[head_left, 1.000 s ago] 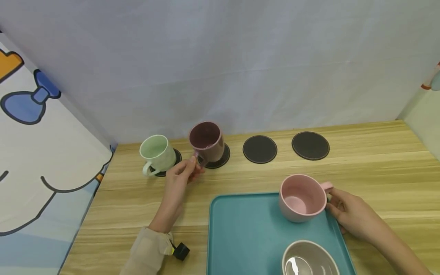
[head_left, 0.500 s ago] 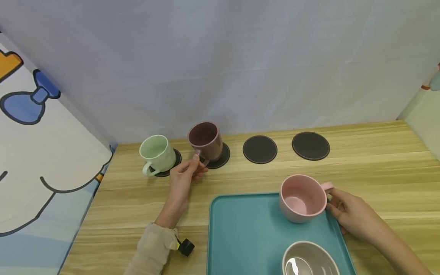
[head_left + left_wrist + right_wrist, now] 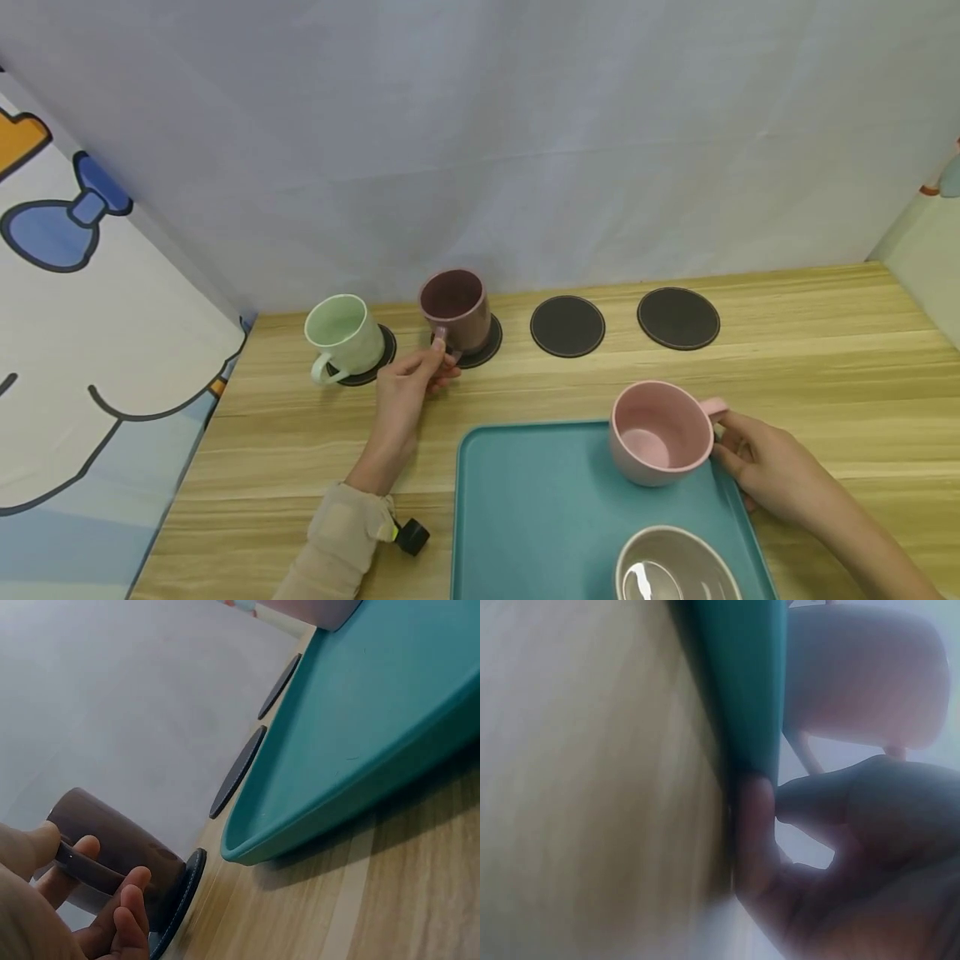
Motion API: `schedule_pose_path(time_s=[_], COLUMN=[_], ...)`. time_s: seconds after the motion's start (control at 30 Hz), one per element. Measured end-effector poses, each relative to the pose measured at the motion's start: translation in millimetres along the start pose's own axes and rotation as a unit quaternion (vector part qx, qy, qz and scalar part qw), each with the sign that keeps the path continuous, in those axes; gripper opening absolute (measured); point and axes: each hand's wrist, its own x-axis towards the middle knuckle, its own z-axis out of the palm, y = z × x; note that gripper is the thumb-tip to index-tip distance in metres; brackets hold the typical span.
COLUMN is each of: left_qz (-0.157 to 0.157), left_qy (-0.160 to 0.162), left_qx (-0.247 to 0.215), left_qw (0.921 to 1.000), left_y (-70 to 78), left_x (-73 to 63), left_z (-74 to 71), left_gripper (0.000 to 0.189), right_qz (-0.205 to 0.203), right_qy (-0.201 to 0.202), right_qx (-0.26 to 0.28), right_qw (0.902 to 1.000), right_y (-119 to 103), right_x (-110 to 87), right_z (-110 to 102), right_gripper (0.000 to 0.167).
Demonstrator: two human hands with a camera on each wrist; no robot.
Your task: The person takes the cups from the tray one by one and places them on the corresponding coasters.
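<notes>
In the head view, my left hand (image 3: 416, 383) pinches the handle of a dark purple mug (image 3: 468, 327). That mug is on a round black coaster (image 3: 491, 343), and the left wrist view shows its base at the coaster (image 3: 180, 907). To the left, a pale green mug (image 3: 356, 342) stands on another coaster. My right hand (image 3: 772, 462) grips the right rim of a teal tray (image 3: 525, 492), close beside the handle of a pink mug (image 3: 651, 471) standing on it. Blurred, the right wrist view has finger and thumb at the tray edge (image 3: 754, 697).
A grey-beige cup (image 3: 675, 567) stands at the tray's front right, cut off by the frame. Two more black coasters (image 3: 567, 326) lie in the row behind the tray. A pale cloth (image 3: 525, 167) hangs along the table's back edge.
My left hand and the purple mug have shifted slightly right on the coaster. The right hand, pink mug and tray have stayed put.
</notes>
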Motion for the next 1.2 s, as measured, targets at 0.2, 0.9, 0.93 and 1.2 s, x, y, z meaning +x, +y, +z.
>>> schedule_pose_path(time_s=[0.2, 0.9, 0.93, 1.2], left_qz=[-0.004, 0.005, 0.005, 0.005], left_qy=[0.001, 0.01, 0.011, 0.016], left_qx=[-0.004, -0.004, -0.005, -0.012], left_qw=[1.0, 0.9999, 0.9999, 0.9998], left_y=[-1.7, -3.7, -3.5, -5.2], left_x=[1.8, 1.4, 1.1, 0.8], left_z=[2.3, 3.4, 3.5, 3.9], left_gripper=[0.037, 0.039, 0.039, 0.036], right_qz=[-0.001, -0.011, -0.01, -0.007], right_qy=[0.0, 0.002, 0.002, 0.003], right_qx=[0.0, -0.007, -0.008, -0.004], right_qw=[1.0, 0.9999, 0.9999, 1.0], right_y=[-0.3, -0.8, -1.0, -1.0], right_x=[-0.2, 0.2, 0.2, -0.1], right_z=[0.1, -0.4, -0.5, -0.6], right_gripper=[0.042, 0.043, 0.043, 0.044])
